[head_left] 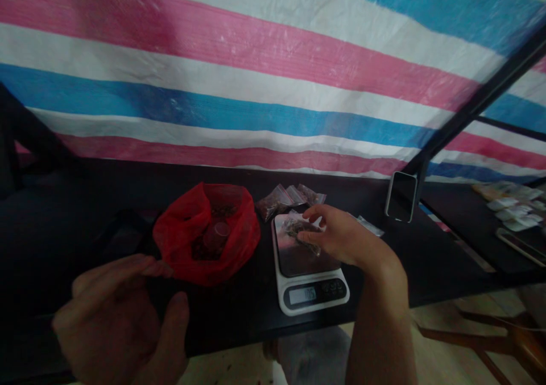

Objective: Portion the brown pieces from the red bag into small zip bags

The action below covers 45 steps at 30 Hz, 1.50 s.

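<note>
My right hand (336, 234) is over a kitchen scale (284, 271), its thumb and fingers apart beside a small clear zip bag (298, 228) of dark dried bits lying on the steel plate. Whether a fingertip touches the bag I cannot tell. The scale's display (302, 295) is lit; its digits look like 105, with any decimal point unclear. My left hand (123, 317) is open at the lower left, thumb apart from the fingers, its fingertips by the edge of a red plastic bag (170, 237). Inside that bag a reddish cup (216, 234) rests among dark loose bits.
Several filled zip bags (273, 202) lie behind the scale, and another clear bag (370, 226) lies right of my hand. A phone (401, 197) leans upright near a dark post. Striped sheeting (256, 78) rises behind the black table (239, 317). Packets (518, 214) lie far right.
</note>
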Each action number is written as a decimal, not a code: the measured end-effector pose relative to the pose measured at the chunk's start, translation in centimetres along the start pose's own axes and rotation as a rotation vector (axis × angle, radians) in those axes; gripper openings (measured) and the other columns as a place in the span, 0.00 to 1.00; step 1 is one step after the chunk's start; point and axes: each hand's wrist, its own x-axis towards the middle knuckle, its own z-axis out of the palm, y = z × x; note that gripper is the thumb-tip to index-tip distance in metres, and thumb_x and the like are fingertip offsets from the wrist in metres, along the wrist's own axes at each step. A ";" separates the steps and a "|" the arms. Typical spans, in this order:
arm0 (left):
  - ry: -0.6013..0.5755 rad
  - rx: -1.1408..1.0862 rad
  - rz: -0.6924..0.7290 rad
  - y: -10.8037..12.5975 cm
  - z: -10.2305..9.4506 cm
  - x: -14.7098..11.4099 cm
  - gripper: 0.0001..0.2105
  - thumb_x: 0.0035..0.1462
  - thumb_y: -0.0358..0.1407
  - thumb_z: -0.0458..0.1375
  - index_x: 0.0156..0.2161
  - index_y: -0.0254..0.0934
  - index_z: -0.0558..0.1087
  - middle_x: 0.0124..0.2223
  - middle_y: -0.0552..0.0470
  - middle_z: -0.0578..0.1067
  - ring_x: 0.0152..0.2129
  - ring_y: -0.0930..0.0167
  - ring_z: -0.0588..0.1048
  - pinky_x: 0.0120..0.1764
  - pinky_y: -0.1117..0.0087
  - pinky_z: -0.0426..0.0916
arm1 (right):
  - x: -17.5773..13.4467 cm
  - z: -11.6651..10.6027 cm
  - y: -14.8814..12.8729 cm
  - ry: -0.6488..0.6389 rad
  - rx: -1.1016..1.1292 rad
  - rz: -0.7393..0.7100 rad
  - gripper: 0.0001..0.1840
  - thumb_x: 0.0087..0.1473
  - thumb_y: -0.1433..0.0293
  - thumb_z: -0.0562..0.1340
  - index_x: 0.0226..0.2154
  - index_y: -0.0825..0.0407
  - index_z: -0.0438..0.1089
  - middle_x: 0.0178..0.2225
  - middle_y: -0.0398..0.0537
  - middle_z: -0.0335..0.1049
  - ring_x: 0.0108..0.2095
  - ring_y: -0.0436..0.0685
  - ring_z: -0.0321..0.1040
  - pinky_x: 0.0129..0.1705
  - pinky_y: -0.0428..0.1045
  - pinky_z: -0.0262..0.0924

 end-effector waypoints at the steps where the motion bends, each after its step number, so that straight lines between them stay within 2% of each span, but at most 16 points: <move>1: 0.009 0.005 0.032 0.3 0.0 0.0 0.16 0.44 0.37 0.65 0.40 0.47 0.69 0.38 0.52 0.69 0.29 0.61 0.74 0.34 0.50 0.76 | 0.1 0.1 0.0 -0.007 0.003 0.012 0.11 0.52 0.69 0.74 0.41 0.49 0.81 0.34 0.48 0.82 0.32 0.58 0.76 0.33 0.50 0.64; 3: 0.000 0.034 0.082 0.7 0.0 0.0 0.14 0.47 0.34 0.65 0.40 0.48 0.71 0.38 0.51 0.70 0.30 0.60 0.74 0.33 0.50 0.76 | 0.3 0.1 0.1 -0.036 0.028 0.015 0.06 0.54 0.71 0.72 0.37 0.50 0.80 0.32 0.47 0.81 0.31 0.57 0.76 0.33 0.49 0.64; 5: -0.030 0.048 0.102 0.5 0.2 -0.2 0.16 0.49 0.32 0.64 0.43 0.50 0.72 0.41 0.50 0.70 0.34 0.59 0.75 0.36 0.49 0.77 | 0.3 -0.2 0.1 -0.068 0.089 -0.014 0.02 0.57 0.70 0.69 0.34 0.50 0.79 0.30 0.46 0.80 0.30 0.56 0.75 0.33 0.49 0.64; 8: -0.055 0.016 0.173 -0.2 0.4 -0.4 0.21 0.55 0.27 0.62 0.53 0.50 0.70 0.45 0.49 0.71 0.40 0.59 0.75 0.40 0.53 0.76 | 0.2 -0.7 -0.3 -0.028 0.213 -0.115 0.07 0.58 0.64 0.67 0.32 0.49 0.78 0.29 0.45 0.80 0.28 0.56 0.73 0.31 0.49 0.63; 9: -0.051 0.035 0.186 -0.5 0.5 -0.3 0.21 0.58 0.26 0.59 0.54 0.48 0.70 0.45 0.49 0.71 0.41 0.60 0.75 0.41 0.54 0.75 | 0.2 -0.7 -0.8 -0.012 0.262 -0.148 0.08 0.57 0.62 0.67 0.32 0.49 0.78 0.29 0.45 0.80 0.28 0.56 0.73 0.31 0.49 0.63; 11: -0.118 0.118 0.225 -0.8 0.6 0.0 0.18 0.61 0.25 0.56 0.54 0.45 0.70 0.46 0.49 0.73 0.44 0.61 0.75 0.45 0.55 0.74 | 0.2 -0.4 -2.3 0.008 0.364 -0.204 0.10 0.58 0.60 0.67 0.33 0.49 0.77 0.31 0.46 0.81 0.30 0.56 0.74 0.32 0.49 0.64; 14: -0.259 0.324 0.295 -1.2 0.7 0.5 0.16 0.65 0.26 0.54 0.54 0.43 0.73 0.55 0.46 0.78 0.55 0.56 0.72 0.54 0.48 0.69 | 0.6 1.1 -5.7 0.094 0.434 -0.320 0.09 0.61 0.61 0.66 0.38 0.48 0.77 0.36 0.47 0.82 0.34 0.57 0.76 0.38 0.51 0.67; 17: -0.291 0.525 0.241 -1.9 0.9 0.9 0.15 0.68 0.30 0.53 0.55 0.41 0.77 0.62 0.42 0.78 0.60 0.48 0.68 0.57 0.40 0.65 | 1.6 3.7 -9.0 0.194 0.231 -0.444 0.07 0.62 0.68 0.65 0.41 0.47 0.79 0.43 0.49 0.81 0.42 0.60 0.77 0.47 0.55 0.66; 21: -0.241 0.602 0.116 -2.7 1.0 0.9 0.18 0.71 0.34 0.52 0.60 0.36 0.76 0.68 0.36 0.72 0.61 0.46 0.66 0.58 0.38 0.65 | 3.0 6.8 -11.3 0.139 -0.078 -0.447 0.10 0.64 0.74 0.63 0.42 0.48 0.82 0.46 0.51 0.81 0.45 0.63 0.77 0.51 0.58 0.62; 28: -0.236 0.555 0.059 -2.6 0.7 1.2 0.19 0.71 0.34 0.52 0.62 0.36 0.76 0.71 0.36 0.69 0.60 0.48 0.65 0.59 0.38 0.66 | 3.8 8.6 -11.6 0.064 -0.115 -0.438 0.12 0.69 0.71 0.61 0.45 0.48 0.83 0.48 0.51 0.82 0.48 0.64 0.77 0.54 0.60 0.57; 34: -0.215 0.530 0.055 -2.9 0.9 1.3 0.17 0.71 0.34 0.54 0.59 0.37 0.79 0.69 0.36 0.70 0.60 0.49 0.66 0.59 0.39 0.67 | 3.9 9.1 -11.3 0.085 -0.139 -0.400 0.12 0.67 0.71 0.62 0.43 0.45 0.84 0.48 0.51 0.83 0.49 0.66 0.77 0.54 0.62 0.54; 42: -0.207 0.517 0.050 -2.5 1.3 1.4 0.17 0.71 0.34 0.53 0.58 0.37 0.80 0.67 0.35 0.70 0.59 0.48 0.65 0.58 0.37 0.67 | 4.0 8.8 -10.5 0.123 0.028 -0.394 0.11 0.63 0.71 0.64 0.39 0.45 0.83 0.42 0.49 0.83 0.45 0.63 0.78 0.55 0.61 0.57; 45: -0.168 0.512 0.026 -2.5 1.6 1.4 0.17 0.70 0.32 0.53 0.57 0.38 0.80 0.66 0.36 0.69 0.59 0.48 0.64 0.58 0.39 0.67 | 4.0 8.9 -10.3 0.128 0.165 -0.401 0.10 0.61 0.71 0.64 0.38 0.46 0.83 0.41 0.49 0.82 0.45 0.63 0.78 0.54 0.59 0.60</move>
